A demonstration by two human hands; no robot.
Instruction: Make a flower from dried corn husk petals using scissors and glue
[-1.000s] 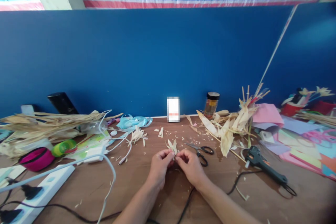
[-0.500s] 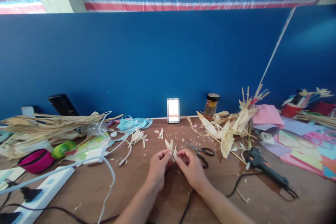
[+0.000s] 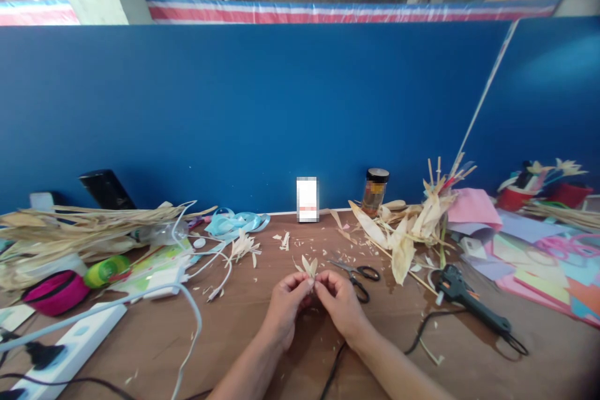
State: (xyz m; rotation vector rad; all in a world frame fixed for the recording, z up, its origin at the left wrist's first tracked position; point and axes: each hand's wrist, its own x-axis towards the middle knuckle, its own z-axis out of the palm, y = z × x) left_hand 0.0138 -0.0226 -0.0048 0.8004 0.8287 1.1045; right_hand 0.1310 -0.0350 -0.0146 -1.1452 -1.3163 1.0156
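A small flower of pale dried husk petals (image 3: 309, 266) stands up between my two hands, low over the middle of the table. My left hand (image 3: 289, 300) pinches its base from the left with thumb and fingers. From the other side my right hand (image 3: 338, 301) pinches the same base, its fingertips nearly touching the left ones. The stem end is hidden behind the fingers. Just right of my right hand lie black-handled scissors (image 3: 360, 276), blades toward the far left. Several pale husk scraps (image 3: 284, 240) are scattered beyond the hands.
A black glue gun (image 3: 473, 306) with its cord lies to the right, near dried husks (image 3: 403, 250) and coloured paper (image 3: 539, 262). On the left are a white power strip (image 3: 75, 344), cables, a magenta band (image 3: 56, 292) and blue ribbon (image 3: 237, 223). A blue partition (image 3: 262, 106) rises behind.
My hands have come closer together around the husk flower, and its petals now stand more bunched and upright. The whole view has shifted slightly.
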